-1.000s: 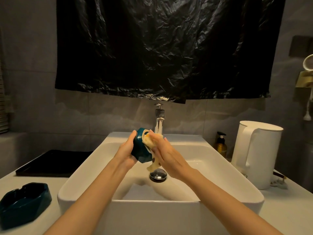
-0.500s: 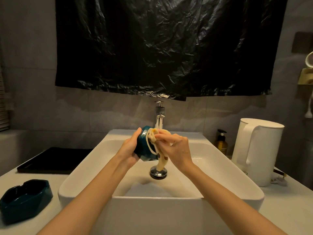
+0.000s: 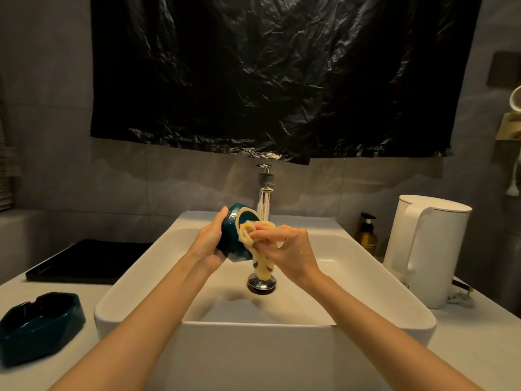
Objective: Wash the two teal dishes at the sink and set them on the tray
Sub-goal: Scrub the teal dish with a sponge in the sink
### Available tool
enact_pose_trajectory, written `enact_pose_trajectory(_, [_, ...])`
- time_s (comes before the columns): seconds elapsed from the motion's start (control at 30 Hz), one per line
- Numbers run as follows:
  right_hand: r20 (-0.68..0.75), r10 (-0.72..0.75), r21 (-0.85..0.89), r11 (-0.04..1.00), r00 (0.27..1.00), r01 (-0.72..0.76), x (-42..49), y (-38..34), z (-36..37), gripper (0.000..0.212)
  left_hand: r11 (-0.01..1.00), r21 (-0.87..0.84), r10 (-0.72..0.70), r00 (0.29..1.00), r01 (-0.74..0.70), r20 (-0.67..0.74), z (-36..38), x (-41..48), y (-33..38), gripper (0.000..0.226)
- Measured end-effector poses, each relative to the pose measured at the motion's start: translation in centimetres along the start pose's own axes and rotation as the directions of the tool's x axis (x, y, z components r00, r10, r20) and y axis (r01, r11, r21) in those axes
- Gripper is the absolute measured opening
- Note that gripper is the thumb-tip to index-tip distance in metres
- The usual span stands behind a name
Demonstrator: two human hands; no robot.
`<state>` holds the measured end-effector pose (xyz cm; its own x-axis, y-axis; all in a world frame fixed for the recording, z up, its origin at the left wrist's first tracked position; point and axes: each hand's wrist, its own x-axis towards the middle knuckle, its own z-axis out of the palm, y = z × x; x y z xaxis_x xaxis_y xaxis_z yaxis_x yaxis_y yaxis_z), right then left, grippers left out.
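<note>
My left hand (image 3: 207,244) grips a teal dish (image 3: 232,241) on its side above the white sink (image 3: 169,249), its underside turned toward my right hand. A yellow cloth (image 3: 260,262) is pinched in my right hand (image 3: 284,246) and pressed against that underside; its tail hangs down toward the drain plug (image 3: 261,284). The second teal dish (image 3: 39,325) sits upright on the counter at the lower left. A black tray (image 3: 84,262) lies on the counter left of the sink.
The chrome tap (image 3: 265,198) stands just behind the held dish. A white kettle (image 3: 428,249) and a brown pump bottle (image 3: 366,235) are on the counter to the right. Black plastic sheeting covers the wall above.
My right hand has turned palm-down and slid the cloth across the dish's underside. The dish has tilted so its pale base ring shows more. The view has shifted slightly.
</note>
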<state>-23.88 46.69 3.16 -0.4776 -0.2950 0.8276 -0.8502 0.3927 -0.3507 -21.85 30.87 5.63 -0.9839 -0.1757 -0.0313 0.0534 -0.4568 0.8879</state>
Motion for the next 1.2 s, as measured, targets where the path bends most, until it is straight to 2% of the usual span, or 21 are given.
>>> enact_pose_trajectory(0.1, [-0.057,-0.058,0.010,0.998,0.997,0.059,0.3,0.0,0.3,0.021,0.999,0.029,-0.023,0.999,0.022,0.037,0.1,-0.3,0.0,0.030])
enact_pose_trajectory(0.23, [-0.171,0.055,-0.017,0.998,0.984,-0.059,0.9,0.4,-0.2,0.018,0.999,0.035,-0.030,0.998,0.028,0.056,0.6,-0.7,-0.2,0.029])
enact_pose_trajectory(0.37, [-0.071,-0.077,-0.020,0.997,0.994,0.076,0.6,-0.5,-0.7,0.020,0.999,0.016,-0.033,0.998,0.032,0.047,0.9,-1.1,0.3,0.031])
enact_pose_trajectory(0.5, [-0.215,0.093,0.051,0.995,0.972,-0.084,1.4,-1.4,-1.6,0.016,0.998,0.061,0.005,0.998,-0.009,0.059,1.8,-2.0,1.1,0.033])
enact_pose_trajectory(0.53, [-0.235,0.100,0.058,0.994,0.967,-0.089,1.5,-1.9,-1.9,0.016,0.998,0.058,0.016,0.998,-0.019,0.058,2.0,-2.3,1.3,0.033])
enact_pose_trajectory(0.63, [-0.218,-0.001,0.032,0.999,0.976,0.009,1.5,-3.2,-2.5,0.020,0.998,0.043,0.035,0.998,-0.038,0.059,2.6,-3.4,1.6,0.029])
enact_pose_trajectory(0.77, [-0.272,0.126,0.169,0.982,0.954,-0.081,1.4,-4.9,-3.7,0.019,0.998,0.037,0.049,0.996,-0.052,0.080,3.7,-5.1,2.1,0.032])
enact_pose_trajectory(0.83, [-0.215,0.078,0.161,0.986,0.974,-0.043,1.0,-6.1,-4.7,0.020,0.999,-0.027,0.048,0.995,-0.046,0.088,4.1,-5.8,2.3,0.035])
enact_pose_trajectory(0.9, [-0.096,0.011,0.190,0.982,0.995,0.008,0.5,-7.0,-6.3,0.022,0.996,-0.079,0.039,0.995,-0.031,0.097,4.2,-6.5,2.6,0.038])
enact_pose_trajectory(1.0, [-0.020,-0.072,0.098,0.992,0.997,0.074,-0.4,-7.1,-9.1,0.027,0.997,-0.080,0.025,0.991,-0.015,0.131,4.5,-7.6,2.5,0.043])
enact_pose_trajectory(1.2, [-0.062,-0.089,-0.190,0.979,0.994,0.076,-2.7,-7.2,-13.7,0.026,1.000,0.007,0.024,0.983,-0.026,0.183,6.6,-10.7,1.7,0.044])
